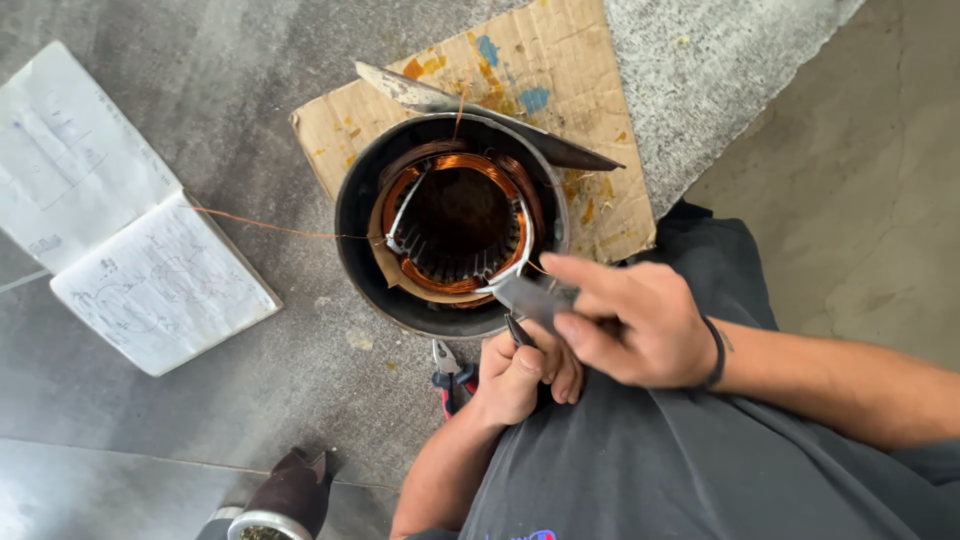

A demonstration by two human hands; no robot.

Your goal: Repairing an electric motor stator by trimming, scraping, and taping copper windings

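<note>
A round dark motor stator housing (352, 240) stands on the bench, with copper windings (452, 164) and pale insulation strips inside its bore. My right hand (630, 322) pinches a thin grey insulation strip (532, 296) at the stator's near rim. Just below it my left hand (522, 378) is closed around a thin dark tool (517, 330) that points up toward the same spot. A loose copper wire (262, 228) trails left from the housing.
A paint-stained cardboard sheet (560, 70) lies under the stator, with a long metal blade (420, 95) behind it. An open notebook (120, 220) lies at left. Red-handled pliers (447, 372) rest beside my left hand. A dark shoe (292, 492) shows at the bottom.
</note>
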